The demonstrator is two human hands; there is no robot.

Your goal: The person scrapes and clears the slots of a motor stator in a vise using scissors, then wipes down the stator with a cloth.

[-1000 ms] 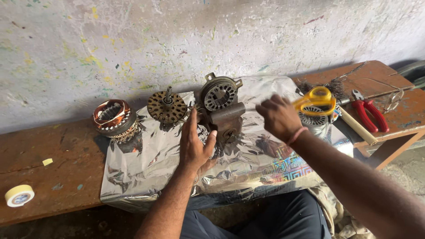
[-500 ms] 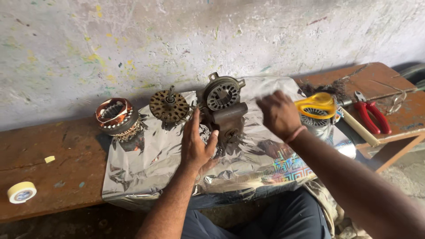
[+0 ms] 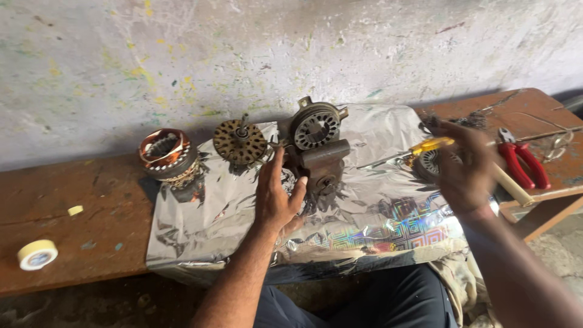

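Observation:
My left hand lies palm down with fingers apart on a silver foil sheet, partly covering a small round metal part. Just beyond its fingertips sit a brown motor housing and a round laminated stator. My right hand, blurred, is off to the right with fingers curled on a yellow-handled tool whose metal blade points left. A small round stator lies below that tool, partly hidden by the hand.
A copper-wound stator and a perforated rotor disc with a shaft stand at the foil's far left. Red-handled pliers, a pale wooden handle and tangled wire lie at right. A tape roll sits on the wooden bench.
My right hand has swung right, from above the motor housing to the yellow-handled tool. The left hand stays on the foil. The view has drifted slightly.

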